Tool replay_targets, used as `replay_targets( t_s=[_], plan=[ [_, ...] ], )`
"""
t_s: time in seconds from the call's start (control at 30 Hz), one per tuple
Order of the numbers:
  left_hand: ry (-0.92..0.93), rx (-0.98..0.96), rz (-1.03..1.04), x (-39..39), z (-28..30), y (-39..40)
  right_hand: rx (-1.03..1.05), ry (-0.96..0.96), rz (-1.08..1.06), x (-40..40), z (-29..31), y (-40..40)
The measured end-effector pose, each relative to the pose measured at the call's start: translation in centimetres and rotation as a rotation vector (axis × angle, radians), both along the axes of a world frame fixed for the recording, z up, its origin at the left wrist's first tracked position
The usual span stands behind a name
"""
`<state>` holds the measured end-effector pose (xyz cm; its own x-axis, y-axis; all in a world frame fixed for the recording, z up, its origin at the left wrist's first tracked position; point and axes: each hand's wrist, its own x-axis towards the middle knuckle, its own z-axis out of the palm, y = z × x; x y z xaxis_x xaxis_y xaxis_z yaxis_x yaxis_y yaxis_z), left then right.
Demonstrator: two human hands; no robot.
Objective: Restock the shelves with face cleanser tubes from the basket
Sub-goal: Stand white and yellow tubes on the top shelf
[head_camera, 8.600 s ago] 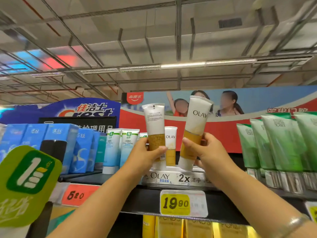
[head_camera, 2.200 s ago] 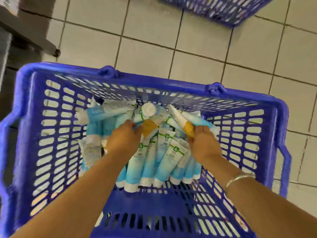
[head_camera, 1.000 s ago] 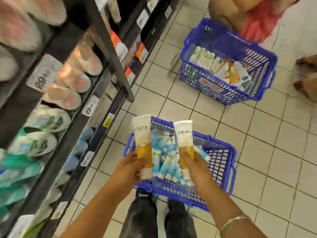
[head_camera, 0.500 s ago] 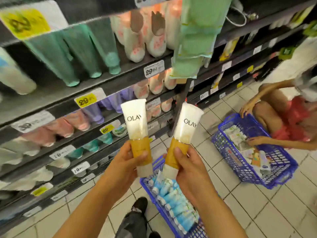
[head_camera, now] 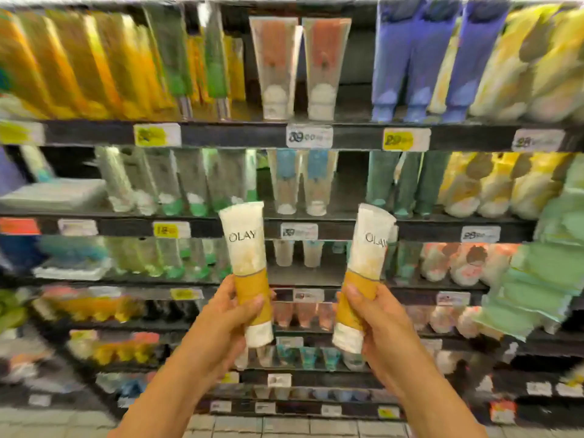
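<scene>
White-and-gold Olay tubes stood upright before the shelves [head_camera: 316, 135], the left tube [head_camera: 249, 273] gripped in her left hand [head_camera: 227, 324], the right tube [head_camera: 361, 276] in her right hand [head_camera: 376, 320]; best find matching stock first.

shelves [head_camera: 221, 134] | stocked: upright tubes [head_camera: 275, 67] | edges: price tags [head_camera: 309, 136]

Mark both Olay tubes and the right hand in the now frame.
Left Olay tube [head_camera: 245, 248], head view: white upper body, just below the logo.
Right Olay tube [head_camera: 368, 257], head view: white upper body, below the logo.
Right hand [head_camera: 377, 320], head view: back of the hand.
</scene>
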<state>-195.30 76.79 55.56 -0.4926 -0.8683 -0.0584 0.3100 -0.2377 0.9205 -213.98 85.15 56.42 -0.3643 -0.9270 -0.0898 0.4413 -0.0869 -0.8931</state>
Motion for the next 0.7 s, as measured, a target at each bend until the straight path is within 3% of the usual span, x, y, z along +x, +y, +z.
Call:
replay_targets(
  t_s=[0.33,0.7],
  plan=[
    [0.012,-0.306,0.151,14.7,13.4,-7.5,-0.150,0.110,0.235,9.8,12.3,-9.5],
    [0.053,-0.655,0.316,26.1,26.4,-21.1,-0.322,0.273,0.239,20.7,22.0,-21.3]
  ],
)
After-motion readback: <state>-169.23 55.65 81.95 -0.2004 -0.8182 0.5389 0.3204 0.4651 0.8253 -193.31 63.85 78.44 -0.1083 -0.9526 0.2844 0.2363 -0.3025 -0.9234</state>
